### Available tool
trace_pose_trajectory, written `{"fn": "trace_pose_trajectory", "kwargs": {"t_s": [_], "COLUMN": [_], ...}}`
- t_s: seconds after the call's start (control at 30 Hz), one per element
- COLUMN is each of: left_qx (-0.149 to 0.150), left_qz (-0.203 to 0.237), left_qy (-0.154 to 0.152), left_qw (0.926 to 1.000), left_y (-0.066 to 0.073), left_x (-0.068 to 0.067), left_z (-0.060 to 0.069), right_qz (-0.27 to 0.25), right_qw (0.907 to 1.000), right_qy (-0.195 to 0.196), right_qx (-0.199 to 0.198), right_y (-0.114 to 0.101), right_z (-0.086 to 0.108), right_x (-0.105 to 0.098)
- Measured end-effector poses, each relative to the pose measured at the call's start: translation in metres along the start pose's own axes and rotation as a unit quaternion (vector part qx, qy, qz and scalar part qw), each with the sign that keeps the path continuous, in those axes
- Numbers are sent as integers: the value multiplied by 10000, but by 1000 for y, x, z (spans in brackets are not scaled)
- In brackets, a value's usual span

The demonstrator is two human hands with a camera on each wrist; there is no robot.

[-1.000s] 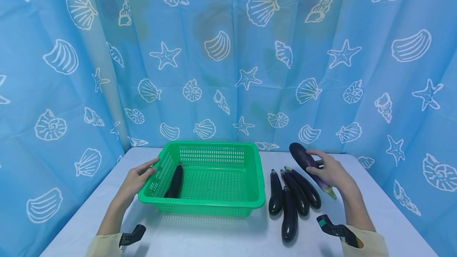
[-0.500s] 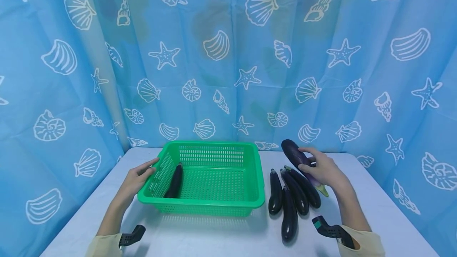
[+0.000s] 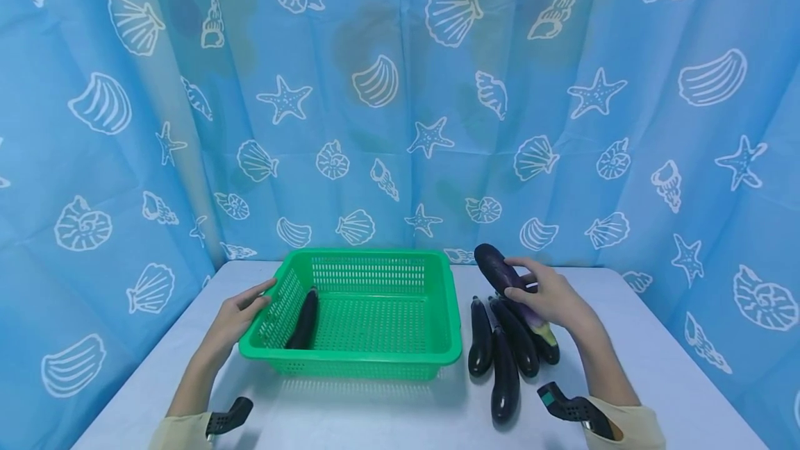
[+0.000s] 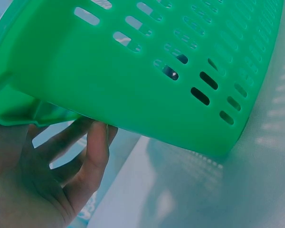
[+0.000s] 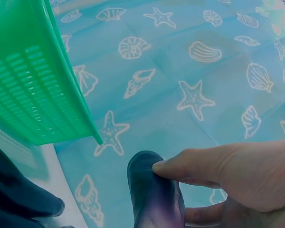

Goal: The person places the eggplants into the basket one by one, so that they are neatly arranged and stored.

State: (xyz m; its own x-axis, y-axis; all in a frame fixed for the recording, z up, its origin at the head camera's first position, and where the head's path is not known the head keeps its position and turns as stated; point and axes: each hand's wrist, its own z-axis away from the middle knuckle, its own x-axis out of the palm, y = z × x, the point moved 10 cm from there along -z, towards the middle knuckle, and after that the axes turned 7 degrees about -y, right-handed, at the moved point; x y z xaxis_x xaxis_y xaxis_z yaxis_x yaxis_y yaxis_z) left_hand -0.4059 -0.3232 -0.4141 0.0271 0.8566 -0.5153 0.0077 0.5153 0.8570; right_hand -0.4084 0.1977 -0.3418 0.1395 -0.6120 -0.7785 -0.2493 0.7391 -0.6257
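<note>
Eggplant (image 3: 494, 266) is pinched in right hand (image 3: 550, 295), right of basket (image 3: 350, 355), axis far-left to near-right. Basket's left rim is gripped by left hand (image 3: 232, 317).

Bright, even light fills the head view! Soft shadow sits under the green basket (image 3: 375, 325), speckled through its holes; glints dot the eggplants (image 3: 505, 384), while the right wrist view's top-right corner washes pale.
</note>
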Motion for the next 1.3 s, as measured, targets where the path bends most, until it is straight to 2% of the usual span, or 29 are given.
{"fn": "trace_pose_trajectory", "kwargs": {"t_s": [0.8,1.3], "left_qx": [-129,-137], "left_qz": [44,44], "left_qy": [-5,-49], "left_qw": [9999,9999], "left_y": [-1,-2], "left_x": [1,1], "left_z": [0,0], "right_qz": [21,-85], "right_qw": [9993,9994], "right_qy": [-198,-257], "right_qx": [-313,-218], "right_y": [-26,-33], "right_z": [-4,-5], "right_x": [21,29]}}
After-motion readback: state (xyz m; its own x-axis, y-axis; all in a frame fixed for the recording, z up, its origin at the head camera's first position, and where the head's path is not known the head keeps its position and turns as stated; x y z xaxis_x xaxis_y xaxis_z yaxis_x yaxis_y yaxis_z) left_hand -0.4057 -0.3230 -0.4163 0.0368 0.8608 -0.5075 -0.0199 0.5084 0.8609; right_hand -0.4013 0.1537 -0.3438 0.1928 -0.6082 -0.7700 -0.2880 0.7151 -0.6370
